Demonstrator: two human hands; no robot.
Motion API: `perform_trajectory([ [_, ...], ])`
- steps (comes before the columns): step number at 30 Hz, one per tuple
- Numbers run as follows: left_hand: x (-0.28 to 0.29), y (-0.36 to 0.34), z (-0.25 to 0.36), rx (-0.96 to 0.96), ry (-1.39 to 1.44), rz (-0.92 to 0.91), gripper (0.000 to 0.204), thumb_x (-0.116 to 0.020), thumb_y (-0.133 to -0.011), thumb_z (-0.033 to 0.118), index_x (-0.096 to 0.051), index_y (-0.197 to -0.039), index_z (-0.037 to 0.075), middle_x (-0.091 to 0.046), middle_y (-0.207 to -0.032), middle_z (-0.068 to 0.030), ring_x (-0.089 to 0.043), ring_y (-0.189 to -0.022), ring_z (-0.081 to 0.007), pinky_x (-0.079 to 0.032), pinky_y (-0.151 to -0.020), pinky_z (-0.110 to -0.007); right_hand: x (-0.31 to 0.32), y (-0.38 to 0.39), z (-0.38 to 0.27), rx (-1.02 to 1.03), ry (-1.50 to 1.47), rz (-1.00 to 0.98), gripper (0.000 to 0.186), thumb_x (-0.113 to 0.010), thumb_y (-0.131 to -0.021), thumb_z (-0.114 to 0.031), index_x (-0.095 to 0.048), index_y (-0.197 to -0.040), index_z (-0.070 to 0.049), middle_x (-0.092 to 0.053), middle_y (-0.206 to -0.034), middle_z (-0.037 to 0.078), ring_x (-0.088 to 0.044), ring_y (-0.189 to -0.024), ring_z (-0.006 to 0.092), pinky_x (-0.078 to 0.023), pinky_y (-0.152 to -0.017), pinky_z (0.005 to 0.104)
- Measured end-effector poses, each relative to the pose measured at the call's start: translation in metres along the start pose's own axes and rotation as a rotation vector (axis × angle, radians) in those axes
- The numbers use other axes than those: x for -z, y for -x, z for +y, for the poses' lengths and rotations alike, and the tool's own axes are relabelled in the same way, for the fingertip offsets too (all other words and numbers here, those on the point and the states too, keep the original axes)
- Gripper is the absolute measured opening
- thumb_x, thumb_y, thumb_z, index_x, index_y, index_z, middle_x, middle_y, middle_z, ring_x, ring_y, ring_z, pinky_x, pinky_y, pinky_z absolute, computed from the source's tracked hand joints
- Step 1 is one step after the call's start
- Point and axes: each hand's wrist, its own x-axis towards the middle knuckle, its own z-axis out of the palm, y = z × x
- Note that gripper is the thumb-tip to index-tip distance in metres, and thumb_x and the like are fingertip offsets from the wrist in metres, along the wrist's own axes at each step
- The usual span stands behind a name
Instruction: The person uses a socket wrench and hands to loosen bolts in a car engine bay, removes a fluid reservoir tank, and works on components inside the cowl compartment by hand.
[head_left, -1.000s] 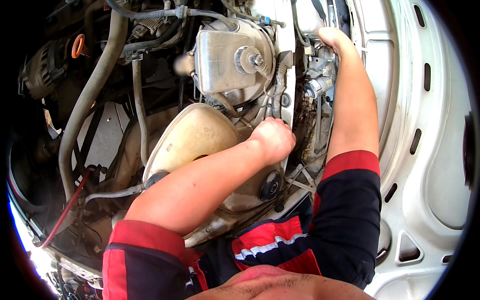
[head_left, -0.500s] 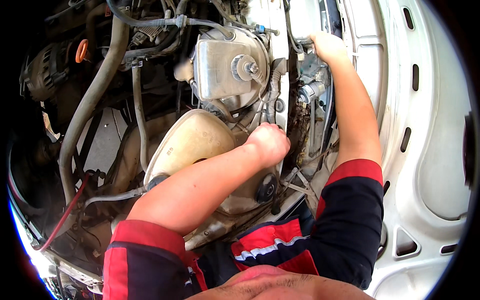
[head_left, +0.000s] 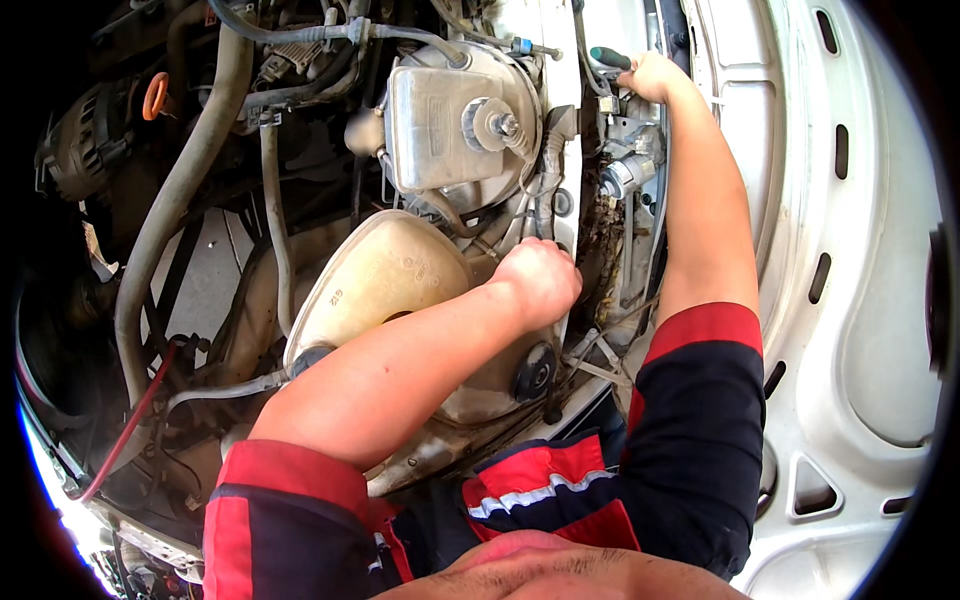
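My right hand (head_left: 655,78) reaches far into the narrow channel between the engine bay and the pale panel. Its fingers are closed around a tool with a dark green rounded handle (head_left: 608,58); the rest of that tool is hidden. Just nearer than this hand lies a wiper motor-like silver cylinder (head_left: 627,176) on a metal bracket. My left hand (head_left: 540,283) is a closed fist at the channel's near lip, beside the yellowed plastic coolant tank (head_left: 385,268). Whatever its fingers grip is out of sight.
A grey-white fluid reservoir (head_left: 432,130) sits ahead of my left hand, with a corrugated sleeve (head_left: 548,165) beside it. A thick hose (head_left: 190,190) crosses the bay at left. On the right stands the slotted pale panel (head_left: 860,250). An orange ring (head_left: 156,96) sticks up far left.
The dark green handle has come into view at my right hand, which has tilted and shifted slightly. My left hand stays nearly where it was.
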Motion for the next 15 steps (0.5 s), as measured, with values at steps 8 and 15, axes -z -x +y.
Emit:
perform_trajectory([
  [8,-0.002,-0.002,0.000,-0.009,-0.022,-0.004,0.018,-0.059,-0.085,0.015,-0.072,-0.096,0.009,-0.071,-0.098,-0.0085,-0.068,-0.095,-0.0252,-0.054,-0.079,-0.038,0.000,-0.013,0.001,-0.223,-0.161,-0.008,0.036,-0.065,-0.074,-0.025,-0.072,-0.093,0.004,-0.070,-0.087,0.020,-0.065,-0.079,0.0268,-0.051,-0.076,0.0376],
  [15,0.000,-0.003,0.001,-0.030,-0.027,-0.003,0.019,-0.059,-0.085,0.015,-0.072,-0.097,0.009,-0.071,-0.097,-0.0084,-0.068,-0.094,-0.0250,-0.054,-0.079,-0.037,0.006,-0.001,-0.009,-0.157,-0.075,0.059,0.046,-0.063,-0.082,-0.035,-0.070,-0.104,0.004,-0.069,-0.106,0.024,-0.065,-0.099,0.0358,-0.051,-0.087,0.0405],
])
